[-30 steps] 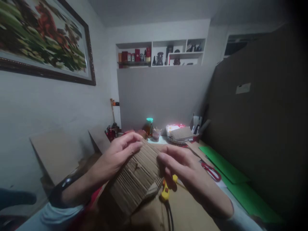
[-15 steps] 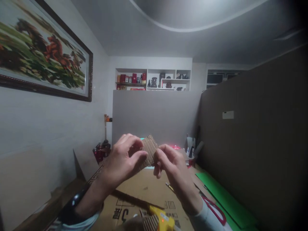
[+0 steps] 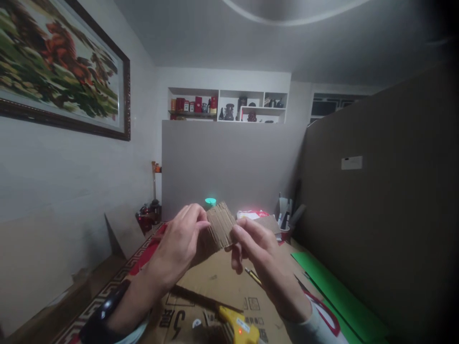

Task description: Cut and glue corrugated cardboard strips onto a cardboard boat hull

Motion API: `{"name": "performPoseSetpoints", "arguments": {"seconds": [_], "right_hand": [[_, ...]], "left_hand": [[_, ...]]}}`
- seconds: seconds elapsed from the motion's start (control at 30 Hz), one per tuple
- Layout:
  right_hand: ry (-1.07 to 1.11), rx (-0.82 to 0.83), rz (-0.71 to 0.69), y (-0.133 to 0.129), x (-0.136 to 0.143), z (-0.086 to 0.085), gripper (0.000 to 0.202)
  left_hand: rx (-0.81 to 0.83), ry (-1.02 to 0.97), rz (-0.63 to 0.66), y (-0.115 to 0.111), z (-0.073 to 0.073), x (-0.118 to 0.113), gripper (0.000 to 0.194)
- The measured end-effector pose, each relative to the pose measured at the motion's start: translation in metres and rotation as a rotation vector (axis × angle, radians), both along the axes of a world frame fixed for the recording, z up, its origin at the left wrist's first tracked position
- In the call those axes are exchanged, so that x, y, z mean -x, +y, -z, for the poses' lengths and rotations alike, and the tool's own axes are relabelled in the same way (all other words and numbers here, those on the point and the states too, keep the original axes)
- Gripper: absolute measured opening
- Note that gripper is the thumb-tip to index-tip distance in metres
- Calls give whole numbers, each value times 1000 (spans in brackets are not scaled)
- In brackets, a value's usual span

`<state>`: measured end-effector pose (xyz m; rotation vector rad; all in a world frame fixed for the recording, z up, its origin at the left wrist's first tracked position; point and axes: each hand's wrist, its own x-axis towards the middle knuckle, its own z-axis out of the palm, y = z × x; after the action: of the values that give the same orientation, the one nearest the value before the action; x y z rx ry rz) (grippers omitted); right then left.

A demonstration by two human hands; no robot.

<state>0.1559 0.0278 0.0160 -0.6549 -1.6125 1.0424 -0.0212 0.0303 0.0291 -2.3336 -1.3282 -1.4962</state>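
Observation:
Between my two hands is a small squarish piece of corrugated cardboard [image 3: 220, 224], tilted, its ridged face toward me. My left hand [image 3: 182, 234] pinches its left edge with thumb and fingers. At its right corner my right hand [image 3: 254, 243] grips it between thumb and forefinger, the other fingers curled below. Under my hands lies a large printed cardboard sheet [image 3: 211, 272]. A yellow glue gun [image 3: 238, 326] with a small red light rests on it near the bottom, beside a dark strip [image 3: 201, 297]. A yellow pencil-like tool [image 3: 253, 275] lies by my right wrist.
Green sheets [image 3: 333, 291] and red-handled scissors [image 3: 324, 310] lie at the right. Behind are a teal cup-like object [image 3: 210, 201], a red-and-white package [image 3: 251, 214] and a holder with tools [image 3: 285, 233]. Grey panels [image 3: 233, 162] stand at the back and right.
The view has tipped down slightly. My left thumb and fingers have drawn together on the cardboard piece's left edge, and the piece has turned slightly. My right hand keeps its hold.

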Motion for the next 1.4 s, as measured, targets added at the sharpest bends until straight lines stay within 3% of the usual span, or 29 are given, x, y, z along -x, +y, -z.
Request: {"name": "performPoseSetpoints", "arguments": {"seconds": [0.1, 0.23, 0.33, 0.4, 0.5, 0.63, 0.77, 0.93, 1.07, 1.13, 1.2, 1.3, 1.4], "right_hand": [[7, 22, 34, 3, -2, 1, 27], [42, 39, 108, 7, -3, 2, 28], [41, 42, 125, 7, -2, 1, 29], [34, 44, 125, 6, -3, 0, 28], [49, 40, 142, 7, -8, -2, 28], [104, 27, 198, 14, -24, -2, 28], [123, 6, 287, 28, -41, 1, 27], [7, -80, 451, 50, -50, 9, 31], [-137, -265, 578, 35, -39, 6, 34], [-237, -342, 492, 15, -26, 0, 41], [-408, -449, 277, -4, -14, -5, 51], [-471, -536, 25, -20, -2, -9, 72], [-474, -552, -52, -20, -2, -11, 82]], "left_hand": [[-27, -61, -65, 0, -2, 9, 21], [-130, -176, -259, 0, -8, 33, 9], [-181, -176, -333, 3, -11, 49, 32], [-121, -173, -249, 8, -11, 55, 41], [45, -201, -65, 18, -8, 60, 36], [237, -293, 29, 22, -7, 64, 44], [409, -372, 143, 5, -13, 64, 23], [454, -500, 289, -11, -17, 52, 15], [404, -543, 320, -10, -13, 33, 10], [394, -544, 333, -10, -10, 22, 10], [440, -566, 378, -12, -7, 12, 14], [541, -644, 472, -18, -4, 1, 18], [565, -714, 517, -21, -3, -3, 18]]}}
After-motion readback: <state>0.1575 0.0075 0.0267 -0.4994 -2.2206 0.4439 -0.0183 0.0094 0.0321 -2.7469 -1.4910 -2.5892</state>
